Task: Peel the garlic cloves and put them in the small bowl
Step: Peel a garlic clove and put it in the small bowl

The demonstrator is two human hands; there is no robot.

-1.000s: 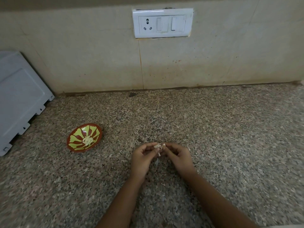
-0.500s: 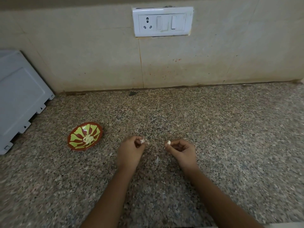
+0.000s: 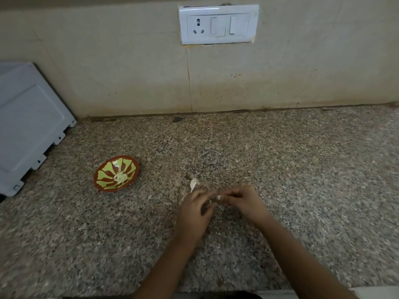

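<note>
A small red bowl (image 3: 116, 174) with a yellow-green pattern sits on the granite counter at the left, with several peeled garlic cloves (image 3: 120, 177) in its middle. My right hand (image 3: 244, 201) pinches a small pale garlic clove (image 3: 218, 197) at its fingertips. My left hand (image 3: 195, 209) meets it from the left, its fingertips at the same clove. A loose piece of white garlic skin (image 3: 192, 184) lies on the counter just beyond my left hand.
A grey-blue appliance panel (image 3: 28, 126) leans at the far left of the counter (image 3: 302, 169). A white switch and socket plate (image 3: 218, 24) is on the tiled wall behind. A small dark fleck (image 3: 177, 119) lies at the wall's foot.
My hands were apart half a second ago, each pinching a piece; now they have come together again at the clove. A piece of skin now lies on the counter.
</note>
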